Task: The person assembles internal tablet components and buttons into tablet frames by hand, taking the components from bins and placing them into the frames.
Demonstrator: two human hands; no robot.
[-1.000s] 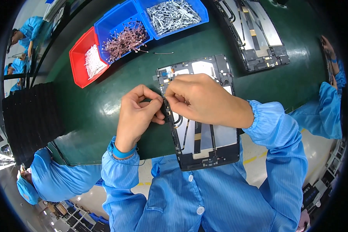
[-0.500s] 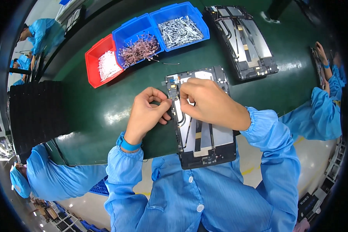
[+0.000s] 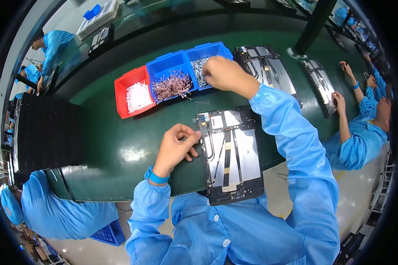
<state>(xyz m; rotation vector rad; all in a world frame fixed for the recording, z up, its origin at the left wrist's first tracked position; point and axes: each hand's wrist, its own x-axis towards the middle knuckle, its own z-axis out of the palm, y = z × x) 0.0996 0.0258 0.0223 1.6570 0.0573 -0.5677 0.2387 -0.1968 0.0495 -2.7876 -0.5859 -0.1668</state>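
In front of me an opened tablet [image 3: 245, 152] lies with its inside up: silvery plates, dark ribbon cables and a black frame. Its near end sticks out past the table edge. My left hand [image 3: 177, 148] is at its upper left edge, thumb and forefinger pinched together by the corner. Whatever lies between those fingertips is too small to tell. My right hand [image 3: 227, 75] reaches over the right blue bin [image 3: 221, 49], fingers curled down among small silvery parts [image 3: 200, 70]; its fingertips and anything they hold are hidden.
A middle blue bin [image 3: 166, 64] holds thin brownish cables [image 3: 172, 85]; a red bin [image 3: 121, 90] holds white pieces [image 3: 138, 96]. Another opened tablet [image 3: 272, 70] lies behind my right arm. Black stacked sheets [image 3: 48, 132] stand left. At right a co-worker's hands [image 3: 339, 102] touch another tablet [image 3: 320, 86].
My right hand has left the tablet and moved up and away to the right blue bin. My left hand stays pinched at the tablet's edge. The view has tilted toward the far side.
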